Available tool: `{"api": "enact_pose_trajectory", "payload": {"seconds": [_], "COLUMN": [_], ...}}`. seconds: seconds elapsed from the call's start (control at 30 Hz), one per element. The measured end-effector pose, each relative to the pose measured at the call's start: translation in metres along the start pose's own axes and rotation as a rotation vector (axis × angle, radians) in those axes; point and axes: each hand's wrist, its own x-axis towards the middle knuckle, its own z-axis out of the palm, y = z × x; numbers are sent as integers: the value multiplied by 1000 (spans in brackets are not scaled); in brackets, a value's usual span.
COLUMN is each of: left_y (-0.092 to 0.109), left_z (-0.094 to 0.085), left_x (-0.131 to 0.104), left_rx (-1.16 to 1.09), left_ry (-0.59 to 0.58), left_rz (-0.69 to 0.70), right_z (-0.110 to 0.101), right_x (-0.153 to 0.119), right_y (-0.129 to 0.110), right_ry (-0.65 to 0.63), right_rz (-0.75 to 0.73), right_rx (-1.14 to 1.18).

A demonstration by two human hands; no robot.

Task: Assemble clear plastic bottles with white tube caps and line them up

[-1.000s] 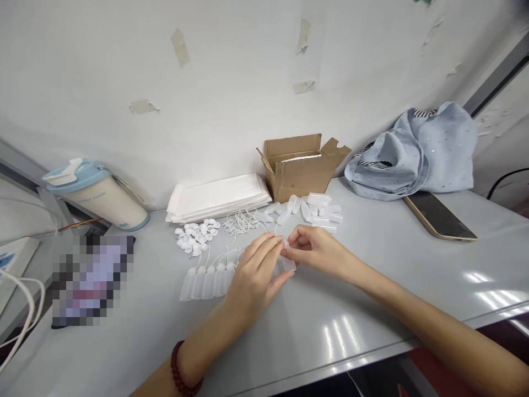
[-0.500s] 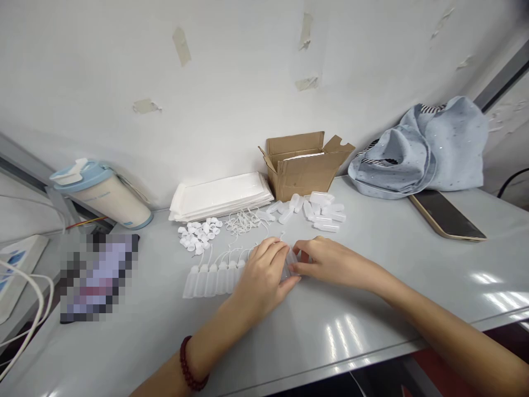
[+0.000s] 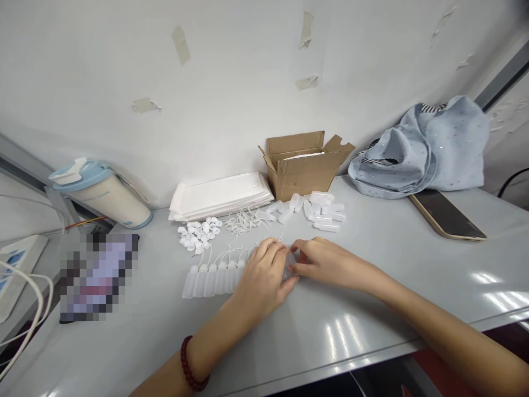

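Observation:
A row of small translucent plastic bottles (image 3: 212,281) lies side by side, white caps and strings at their far ends. My left hand (image 3: 264,273) curls over the right part of this row and covers several of them. Its fingertips and thumb close around a plastic bottle (image 3: 288,266) at the row's right end. From the other side my right hand (image 3: 324,262) grips that same bottle, thumb and fingers bent against it. Most of this bottle is hidden. Behind the hands lie loose white caps (image 3: 198,236), a tangle of white strings (image 3: 247,221) and a pile of loose bottles (image 3: 316,209).
At the back stand an open cardboard box (image 3: 306,179) and a stack of flat white packets (image 3: 221,196). A tumbler (image 3: 111,196) leans at left, near a blurred-out pouch (image 3: 103,275). A phone (image 3: 448,215) and a light blue cloth bag (image 3: 450,149) are at right.
Both hands stay at the row's right end. The left fingers and thumb have shifted very slightly left. The rest looks the same.

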Motion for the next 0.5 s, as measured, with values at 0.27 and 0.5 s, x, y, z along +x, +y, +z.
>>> {"api": "enact_pose_trajectory", "payload": {"seconds": [0.27,0.5], "left_y": [1,1], "left_z": [-1,-4], "left_x": [-1,2], "left_rx": [2,-21], "left_ry": [9,8], "left_rz": [-1,-27], "right_z": [0,0], "right_x": [-1,0], "right_y": [0,1], "right_ry": [-5,-18], "right_rz": [-5,-10], "right_rx": [-6,-33]}}
